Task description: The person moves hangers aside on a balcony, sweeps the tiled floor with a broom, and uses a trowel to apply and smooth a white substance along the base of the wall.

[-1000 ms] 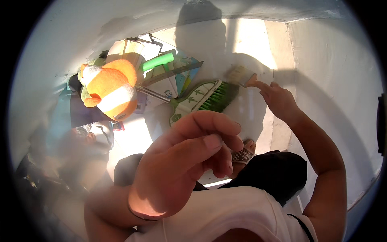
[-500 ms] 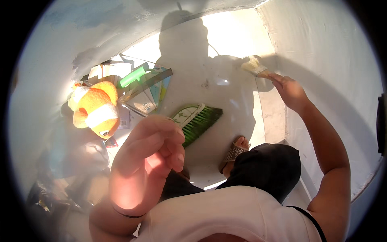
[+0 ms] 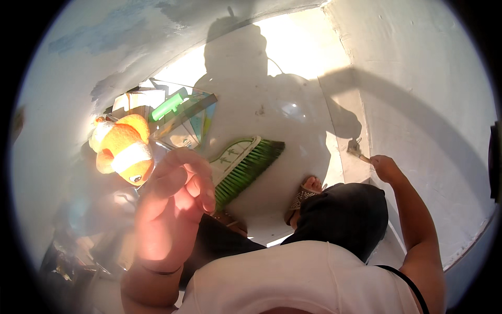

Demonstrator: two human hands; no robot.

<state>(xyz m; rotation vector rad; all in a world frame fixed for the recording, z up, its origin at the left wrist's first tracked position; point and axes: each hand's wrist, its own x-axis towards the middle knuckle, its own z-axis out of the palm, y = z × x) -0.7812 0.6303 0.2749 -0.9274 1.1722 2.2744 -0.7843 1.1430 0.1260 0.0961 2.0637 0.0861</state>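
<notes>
White wall (image 3: 418, 94) — paintbrush (image 3: 355, 149) beyond right fingers (image 3: 377, 161)

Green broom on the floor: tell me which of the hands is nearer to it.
Left. The left hand hangs empty, just left of the green broom, overlapping its edge in this view. The right hand is far to its right, holding a paintbrush by the wall.

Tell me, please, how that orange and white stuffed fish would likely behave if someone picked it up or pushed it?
The stuffed fish looks plush and rounded, so it would probably be light and squash under fingers. Resting on the clutter pile, it may tumble if nudged rather than slide. It seems unlikely to break.
</notes>
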